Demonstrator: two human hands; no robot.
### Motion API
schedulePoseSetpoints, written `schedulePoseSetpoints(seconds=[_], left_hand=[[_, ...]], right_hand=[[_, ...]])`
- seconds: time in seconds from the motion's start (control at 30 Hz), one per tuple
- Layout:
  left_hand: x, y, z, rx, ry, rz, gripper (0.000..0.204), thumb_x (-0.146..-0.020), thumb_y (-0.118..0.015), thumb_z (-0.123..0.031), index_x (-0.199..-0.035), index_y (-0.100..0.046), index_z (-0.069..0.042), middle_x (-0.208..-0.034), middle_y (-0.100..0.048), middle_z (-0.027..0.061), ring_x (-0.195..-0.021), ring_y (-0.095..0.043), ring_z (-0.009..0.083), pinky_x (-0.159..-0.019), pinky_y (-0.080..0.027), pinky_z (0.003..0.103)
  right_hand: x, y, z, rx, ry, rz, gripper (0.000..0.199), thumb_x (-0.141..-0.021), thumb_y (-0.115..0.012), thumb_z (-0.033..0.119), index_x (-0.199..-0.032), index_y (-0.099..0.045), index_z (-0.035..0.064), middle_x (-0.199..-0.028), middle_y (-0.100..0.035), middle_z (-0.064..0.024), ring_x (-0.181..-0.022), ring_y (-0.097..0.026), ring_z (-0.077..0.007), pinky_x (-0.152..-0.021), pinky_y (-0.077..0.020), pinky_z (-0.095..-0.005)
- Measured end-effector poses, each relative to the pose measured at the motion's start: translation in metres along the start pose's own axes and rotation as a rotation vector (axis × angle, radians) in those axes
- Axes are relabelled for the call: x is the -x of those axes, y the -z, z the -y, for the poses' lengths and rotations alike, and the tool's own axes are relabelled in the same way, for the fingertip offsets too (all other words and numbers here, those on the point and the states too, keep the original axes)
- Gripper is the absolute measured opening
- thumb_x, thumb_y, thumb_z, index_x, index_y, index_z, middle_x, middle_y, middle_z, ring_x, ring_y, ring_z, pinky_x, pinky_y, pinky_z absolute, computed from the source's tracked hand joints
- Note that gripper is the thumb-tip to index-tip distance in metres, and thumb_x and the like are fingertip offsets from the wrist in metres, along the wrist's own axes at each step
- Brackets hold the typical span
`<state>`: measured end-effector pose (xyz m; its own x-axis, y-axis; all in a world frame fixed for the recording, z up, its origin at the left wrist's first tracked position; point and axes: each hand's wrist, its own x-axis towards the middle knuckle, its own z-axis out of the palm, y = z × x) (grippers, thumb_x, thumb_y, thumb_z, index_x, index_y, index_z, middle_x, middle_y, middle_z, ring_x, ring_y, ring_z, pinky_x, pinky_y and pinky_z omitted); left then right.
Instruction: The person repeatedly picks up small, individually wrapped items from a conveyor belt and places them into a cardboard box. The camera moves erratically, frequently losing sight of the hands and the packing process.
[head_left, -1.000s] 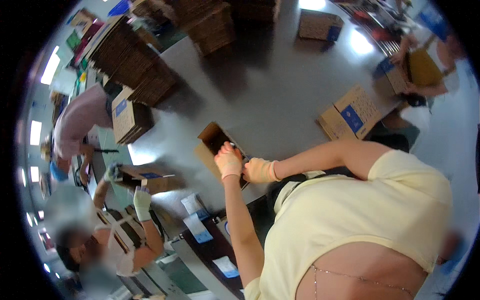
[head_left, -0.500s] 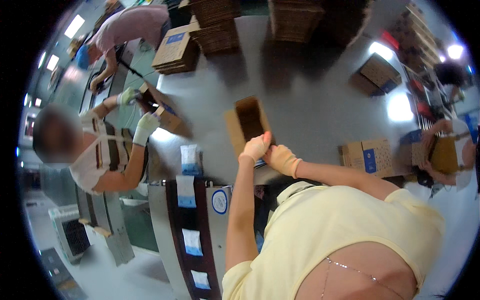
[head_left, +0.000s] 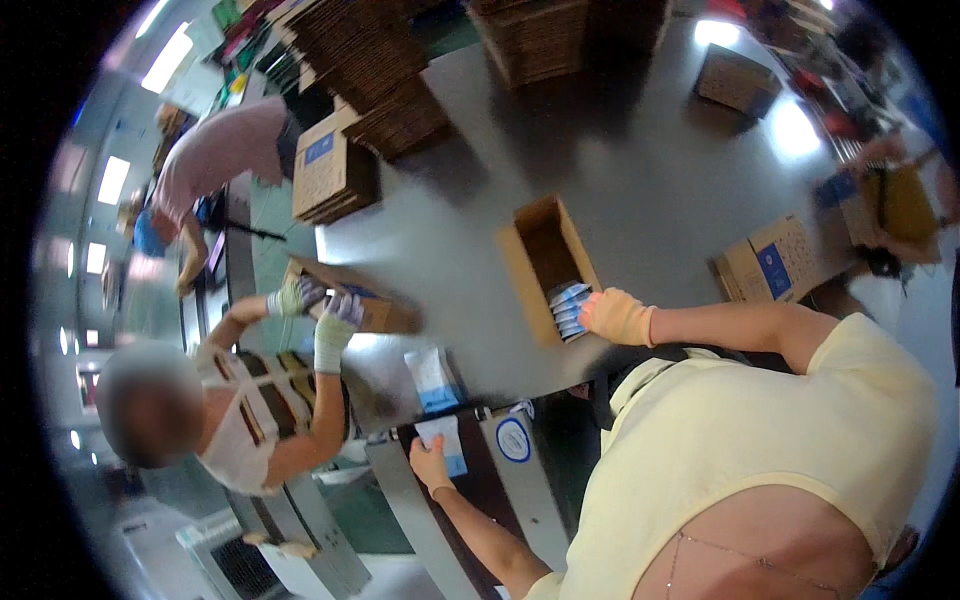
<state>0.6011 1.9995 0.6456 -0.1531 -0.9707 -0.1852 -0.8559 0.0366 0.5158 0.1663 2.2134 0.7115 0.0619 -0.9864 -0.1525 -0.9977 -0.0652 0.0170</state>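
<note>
My left hand [head_left: 430,465], in a pale glove, is closed on the edge of a white and blue pouch [head_left: 447,447] over the dark conveyor belt [head_left: 482,480]. Just beyond it, another white and blue pouch [head_left: 430,382] lies at the table edge. To the right, an open cardboard box [head_left: 522,290] stands on the table with several packets [head_left: 568,308] lined up at its near end. My right hand [head_left: 618,318], gloved too, grips the box's near right edge beside these packets. The fingers partly hide that corner.
At left a co-worker's gloved hands [head_left: 335,320] handle another carton [head_left: 380,312]. Stacks of flattened cardboard [head_left: 350,60] stand along the far side of the metal table [head_left: 450,230]. A closed carton [head_left: 770,262] sits to the right, near another person. One more carton [head_left: 738,82] is farther back.
My left hand has left the box and moved left to the pouch on the belt. My right hand stays at the box, whose packets now show. The whole view has shifted.
</note>
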Motion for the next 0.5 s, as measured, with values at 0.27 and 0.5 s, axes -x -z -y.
schedulePoseSetpoints(seconds=[0.27,0.5], left_hand=[[-0.121,-0.057,-0.054,0.714,0.099,0.559,0.072,-0.064,-0.082,-0.023,-0.121,-0.051,0.007,-0.117,-0.057,0.0115,-0.106,-0.053,0.024,-0.094,-0.039,0.035],[-0.041,-0.133,-0.206,-0.501,-0.743,0.19,0.066,-0.05,-0.084,-0.037,-0.099,-0.059,0.0,-0.097,-0.065,0.0172,-0.086,-0.063,0.0326,-0.079,-0.05,0.039]], right_hand=[[0.001,-0.003,0.004,-0.018,-0.015,-0.068,0.003,-0.073,-0.06,0.015,-0.075,-0.061,0.0121,-0.078,-0.06,-0.0035,-0.078,-0.06,-0.0218,-0.061,-0.0491,-0.0357],[0.007,-0.012,-0.001,-0.089,0.022,-0.228,0.005,-0.073,-0.059,0.017,-0.074,-0.059,0.012,-0.071,-0.057,-0.0028,-0.071,-0.059,-0.0204,-0.051,-0.0464,-0.0343]])
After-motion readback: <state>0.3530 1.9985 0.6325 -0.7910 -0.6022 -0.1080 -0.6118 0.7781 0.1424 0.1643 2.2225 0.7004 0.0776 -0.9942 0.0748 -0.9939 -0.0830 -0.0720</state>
